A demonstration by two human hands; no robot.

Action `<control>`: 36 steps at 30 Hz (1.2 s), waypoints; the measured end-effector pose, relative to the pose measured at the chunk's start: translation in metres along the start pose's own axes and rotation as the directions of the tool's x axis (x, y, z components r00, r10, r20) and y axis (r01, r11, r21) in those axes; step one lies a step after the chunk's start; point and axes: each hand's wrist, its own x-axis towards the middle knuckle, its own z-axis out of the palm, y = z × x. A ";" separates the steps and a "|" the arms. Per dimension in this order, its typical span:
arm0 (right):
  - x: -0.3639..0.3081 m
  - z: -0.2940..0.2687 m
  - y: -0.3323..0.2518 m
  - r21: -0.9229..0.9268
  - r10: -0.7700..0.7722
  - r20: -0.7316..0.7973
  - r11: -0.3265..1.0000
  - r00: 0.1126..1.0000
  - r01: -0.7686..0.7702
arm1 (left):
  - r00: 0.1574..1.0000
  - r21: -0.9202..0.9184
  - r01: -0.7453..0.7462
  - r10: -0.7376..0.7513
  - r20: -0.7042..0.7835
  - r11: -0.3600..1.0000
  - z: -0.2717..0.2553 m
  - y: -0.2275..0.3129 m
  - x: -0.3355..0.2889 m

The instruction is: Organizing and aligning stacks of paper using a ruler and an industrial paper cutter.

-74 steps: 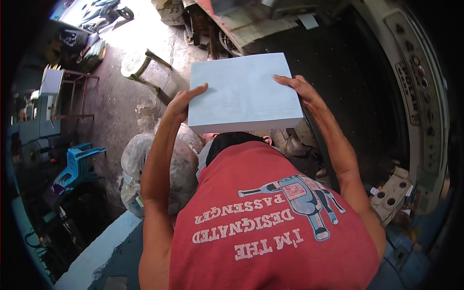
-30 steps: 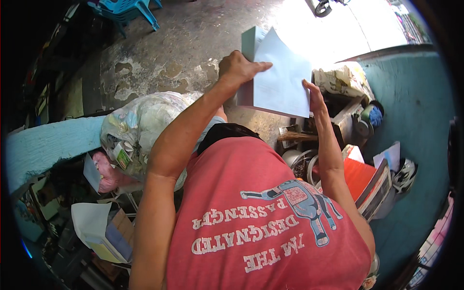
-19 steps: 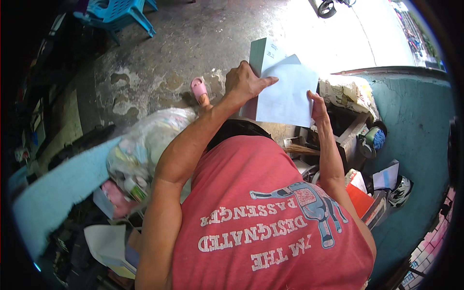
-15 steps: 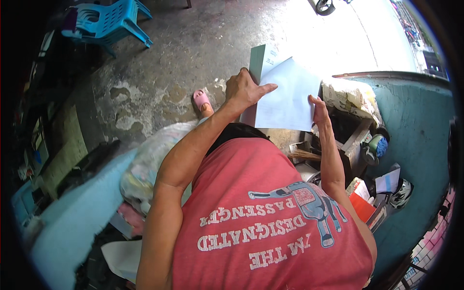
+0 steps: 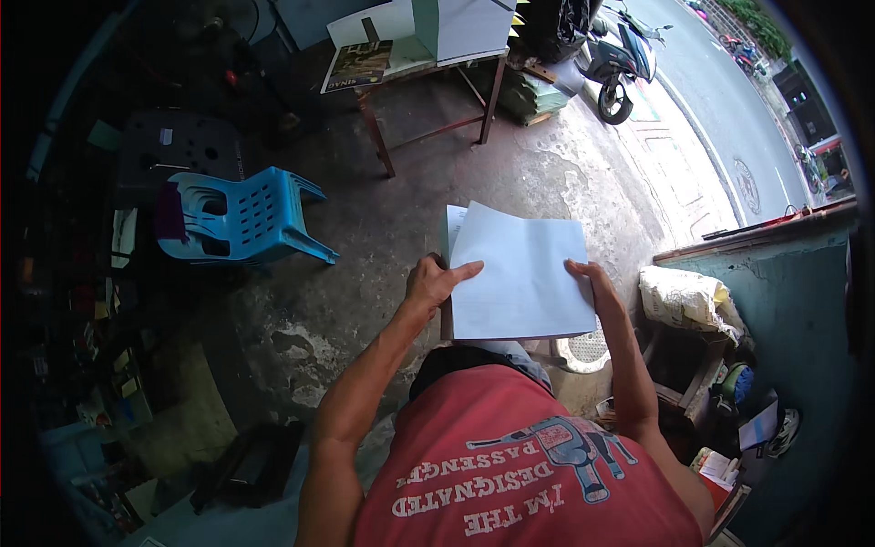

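Before my torso I hold a sheaf of large pale blue-white sheets (image 5: 521,278), its broad blank face toward me. My left hand (image 5: 436,284) is closed on its left edge, the thumb over the top sheet and the fingers behind. On the opposite edge, my right hand (image 5: 594,278) pinches the sheets, with its thumb lying on the face and its other fingers mostly hidden. A strip of another sheet with small print shows at the upper left, behind the top sheet. The top sheet's upper edge dips near the middle.
Stacked blue plastic chairs (image 5: 251,214) stand to the left. Ahead is a metal-legged table (image 5: 376,137) bearing a magazine (image 5: 359,64) and folded card. A motorbike (image 5: 624,59) is parked by the road. At right, a sack (image 5: 688,299) and wooden crate (image 5: 670,365) sit beside a teal wall (image 5: 807,301).
The view has shifted upward, bringing in the table and road. The raised, printed left part of the sheaf is now mostly covered by the blank sheet. Both hands still grip it.
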 end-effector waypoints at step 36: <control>0.632 0.027 -0.707 -0.322 -0.496 0.430 0.696 0.755 0.641 | 0.978 -0.513 -0.199 0.204 -0.047 0.835 -0.218 0.542 0.595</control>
